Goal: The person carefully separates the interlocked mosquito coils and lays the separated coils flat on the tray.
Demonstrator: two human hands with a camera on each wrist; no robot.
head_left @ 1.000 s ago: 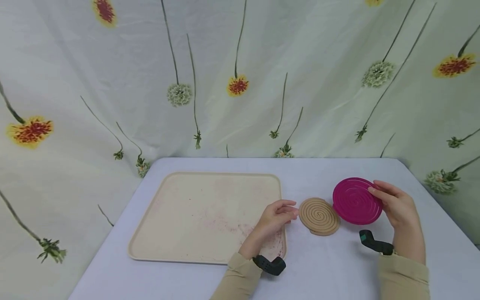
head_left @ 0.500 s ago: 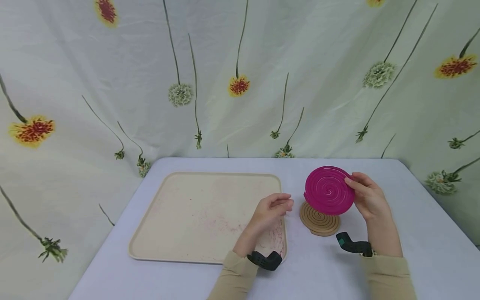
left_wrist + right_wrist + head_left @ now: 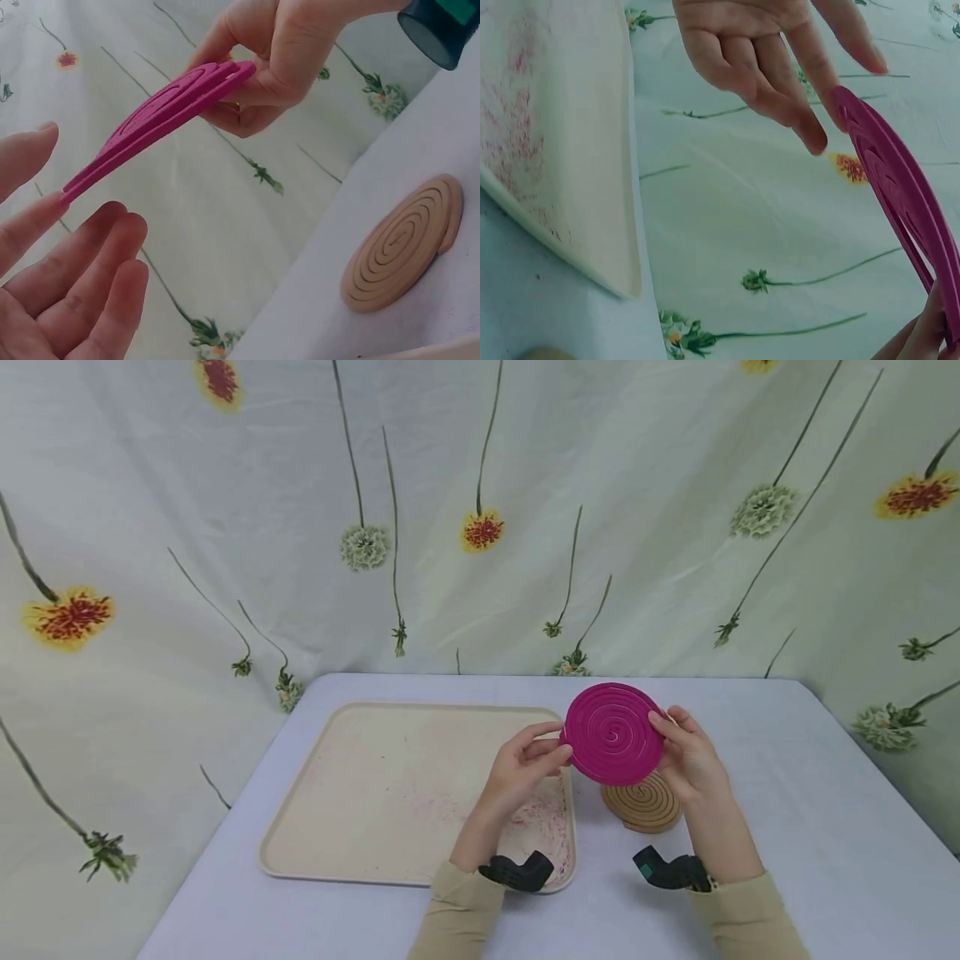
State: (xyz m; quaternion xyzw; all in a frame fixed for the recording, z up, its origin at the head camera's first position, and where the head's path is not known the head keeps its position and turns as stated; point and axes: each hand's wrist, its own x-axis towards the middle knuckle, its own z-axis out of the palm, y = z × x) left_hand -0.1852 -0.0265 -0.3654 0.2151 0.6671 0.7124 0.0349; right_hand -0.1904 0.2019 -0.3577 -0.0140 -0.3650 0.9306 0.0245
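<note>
A flat magenta spiral coil (image 3: 612,735), which looks like rolled modelling clay, is held up above the table with its face tilted toward the head camera. My right hand (image 3: 692,758) pinches its right edge between thumb and fingers. On the opposite side is my left hand (image 3: 517,768); the left wrist view shows its index fingertip (image 3: 52,208) at the coil's edge, while the thumb (image 3: 34,156) stands apart. Below and behind, a tan spiral coil (image 3: 642,806) lies on the table, partly hidden by the magenta one in the head view.
A cream tray (image 3: 405,810) with reddish smears covers the left and middle of the table, and its right rim lies under my left hand. White cloth (image 3: 810,827) covers the table. Behind hangs a flower-printed curtain (image 3: 645,468).
My right hand has lifted the magenta coil from beside the tan one and carried it left and up. My left hand has shifted slightly left and now meets the coil's left edge.
</note>
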